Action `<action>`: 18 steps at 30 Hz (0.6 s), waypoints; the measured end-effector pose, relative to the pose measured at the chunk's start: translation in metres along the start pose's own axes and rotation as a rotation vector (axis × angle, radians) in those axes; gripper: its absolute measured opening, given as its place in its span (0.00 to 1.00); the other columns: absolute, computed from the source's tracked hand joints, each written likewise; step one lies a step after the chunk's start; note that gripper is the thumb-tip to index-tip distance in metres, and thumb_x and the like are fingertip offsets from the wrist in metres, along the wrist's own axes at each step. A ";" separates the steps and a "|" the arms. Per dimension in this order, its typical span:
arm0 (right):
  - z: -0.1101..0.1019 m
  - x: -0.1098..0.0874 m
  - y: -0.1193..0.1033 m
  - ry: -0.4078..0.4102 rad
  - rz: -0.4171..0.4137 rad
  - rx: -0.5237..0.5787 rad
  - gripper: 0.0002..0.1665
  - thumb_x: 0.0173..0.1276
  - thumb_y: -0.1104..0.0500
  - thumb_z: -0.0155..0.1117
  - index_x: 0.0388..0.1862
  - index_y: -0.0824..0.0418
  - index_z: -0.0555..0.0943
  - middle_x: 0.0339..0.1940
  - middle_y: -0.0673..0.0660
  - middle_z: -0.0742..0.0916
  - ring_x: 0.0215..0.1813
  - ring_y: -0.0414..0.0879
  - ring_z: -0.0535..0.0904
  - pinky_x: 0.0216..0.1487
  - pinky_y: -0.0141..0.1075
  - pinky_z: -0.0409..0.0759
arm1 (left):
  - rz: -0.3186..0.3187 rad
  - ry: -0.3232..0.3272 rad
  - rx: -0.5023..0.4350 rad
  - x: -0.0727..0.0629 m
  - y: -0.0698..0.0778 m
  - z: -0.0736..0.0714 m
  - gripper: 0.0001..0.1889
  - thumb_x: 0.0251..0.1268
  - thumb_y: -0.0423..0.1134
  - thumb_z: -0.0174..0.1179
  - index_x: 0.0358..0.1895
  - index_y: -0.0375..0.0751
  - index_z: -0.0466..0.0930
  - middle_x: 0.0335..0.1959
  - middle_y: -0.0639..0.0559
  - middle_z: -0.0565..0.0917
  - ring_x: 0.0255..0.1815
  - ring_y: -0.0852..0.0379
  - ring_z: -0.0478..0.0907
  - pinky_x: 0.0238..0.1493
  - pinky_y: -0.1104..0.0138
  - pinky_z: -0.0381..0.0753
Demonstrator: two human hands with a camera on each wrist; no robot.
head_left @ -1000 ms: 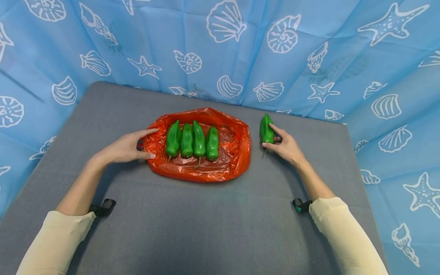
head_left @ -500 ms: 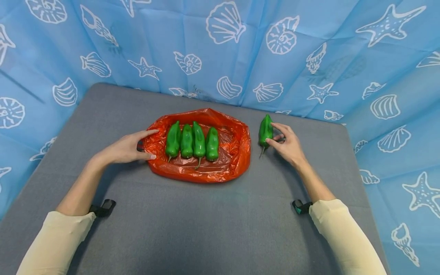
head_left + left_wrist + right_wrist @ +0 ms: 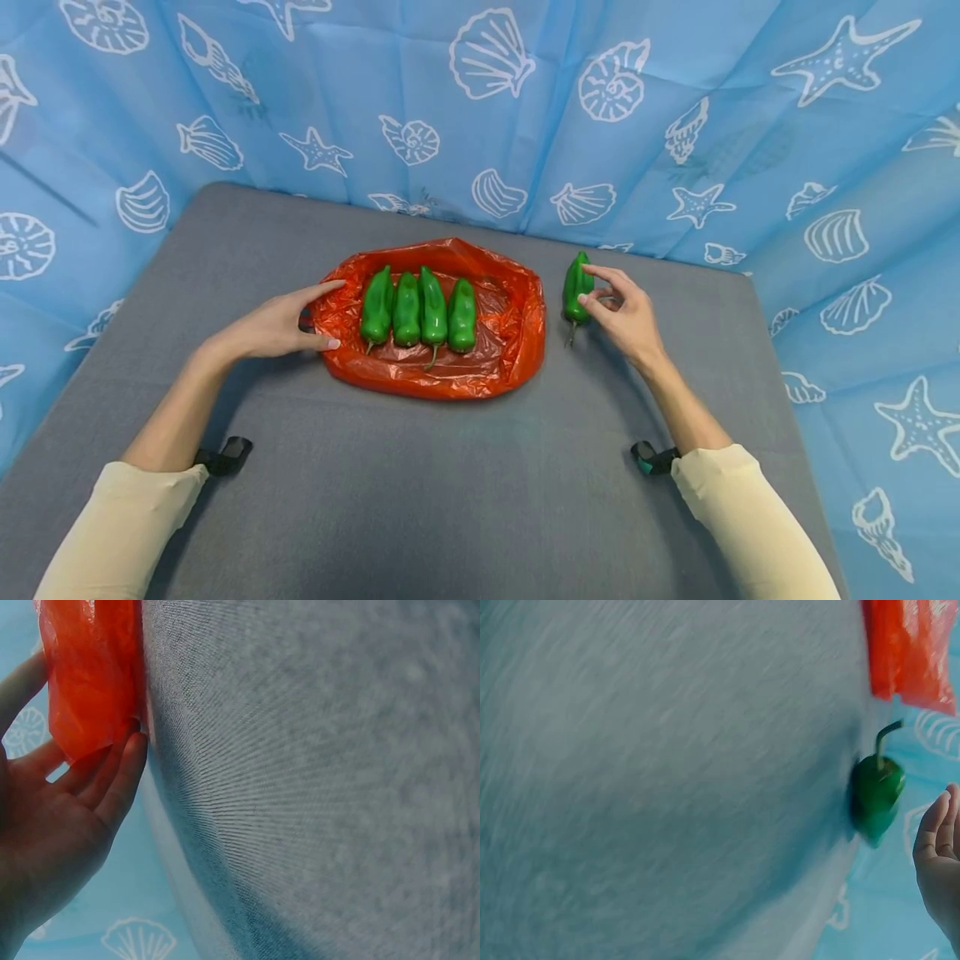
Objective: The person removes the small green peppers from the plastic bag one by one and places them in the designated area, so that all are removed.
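Note:
Four-sided and crinkled, a red plastic bag (image 3: 427, 387) lies spread on the grey table with its mouth up. Several green peppers (image 3: 407, 308) rest in it side by side. My left hand (image 3: 277, 325) holds the bag's left end, its index finger and thumb over the rim; in the left wrist view the other fingers (image 3: 112, 776) lie along the bag's outside. Right of the bag, another green pepper (image 3: 576, 296) lies on the table, stem toward me. My right hand (image 3: 626, 312) hovers beside it with thumb and fingers apart, holding nothing; the right wrist view shows a gap between them.
The grey table (image 3: 420, 492) is covered in cloth. A blue curtain (image 3: 375, 83) with white shells and starfish hangs behind the table and along both sides. Black cameras are strapped to both wrists.
My right hand has let go of the single pepper and drawn slightly away from it. That pepper has shifted a little to the left. The left hand and the bag stay in place.

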State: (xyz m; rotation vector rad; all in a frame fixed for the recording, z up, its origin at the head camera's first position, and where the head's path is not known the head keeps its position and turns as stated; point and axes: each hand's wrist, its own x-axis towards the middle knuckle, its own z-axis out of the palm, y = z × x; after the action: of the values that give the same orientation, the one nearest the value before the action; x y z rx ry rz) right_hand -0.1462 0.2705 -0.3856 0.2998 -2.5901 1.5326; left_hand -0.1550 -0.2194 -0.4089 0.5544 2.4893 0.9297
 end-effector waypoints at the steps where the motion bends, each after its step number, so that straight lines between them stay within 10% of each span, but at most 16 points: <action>1: 0.001 -0.001 -0.006 -0.004 -0.007 0.025 0.26 0.67 0.71 0.65 0.64 0.70 0.76 0.56 0.64 0.79 0.44 0.49 0.81 0.41 0.25 0.79 | 0.000 0.001 -0.002 0.000 0.000 0.000 0.48 0.63 0.52 0.68 0.80 0.45 0.50 0.76 0.30 0.56 0.70 0.32 0.62 0.64 0.37 0.64; 18: 0.032 0.001 -0.012 -0.191 -0.035 0.203 0.30 0.71 0.67 0.63 0.70 0.63 0.71 0.64 0.68 0.77 0.51 0.52 0.81 0.49 0.31 0.81 | 0.051 0.051 -0.002 -0.005 0.003 0.002 0.42 0.66 0.44 0.67 0.78 0.41 0.55 0.75 0.30 0.58 0.71 0.32 0.60 0.64 0.38 0.65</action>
State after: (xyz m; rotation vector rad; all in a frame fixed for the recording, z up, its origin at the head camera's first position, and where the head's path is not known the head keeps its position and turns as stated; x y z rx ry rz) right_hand -0.1441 0.2364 -0.3907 0.5332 -2.5508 1.8418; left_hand -0.1488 -0.2185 -0.4071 0.6034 2.5302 0.9765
